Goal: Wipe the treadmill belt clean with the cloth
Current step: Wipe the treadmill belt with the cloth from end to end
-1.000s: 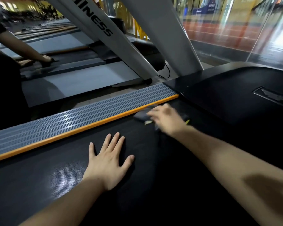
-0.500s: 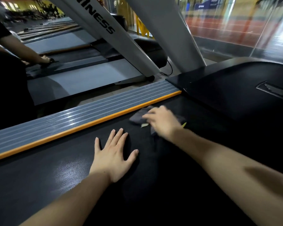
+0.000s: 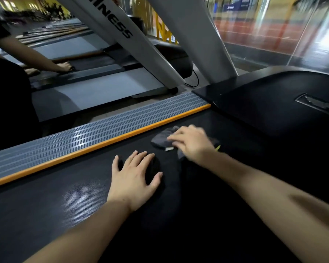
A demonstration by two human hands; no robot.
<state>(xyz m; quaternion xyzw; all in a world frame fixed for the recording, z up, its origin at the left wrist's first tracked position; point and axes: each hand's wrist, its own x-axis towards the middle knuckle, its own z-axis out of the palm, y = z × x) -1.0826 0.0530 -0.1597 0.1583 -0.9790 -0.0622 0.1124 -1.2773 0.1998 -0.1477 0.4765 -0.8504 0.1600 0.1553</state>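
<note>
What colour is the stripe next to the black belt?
Orange stripe, seen in the head view.

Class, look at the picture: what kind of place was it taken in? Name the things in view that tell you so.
Most likely a gym. A treadmill belt with an orange-edged side rail fills the foreground, more treadmills stand in a row alongside, and a slanted upright bears lettering ending "NESS".
</note>
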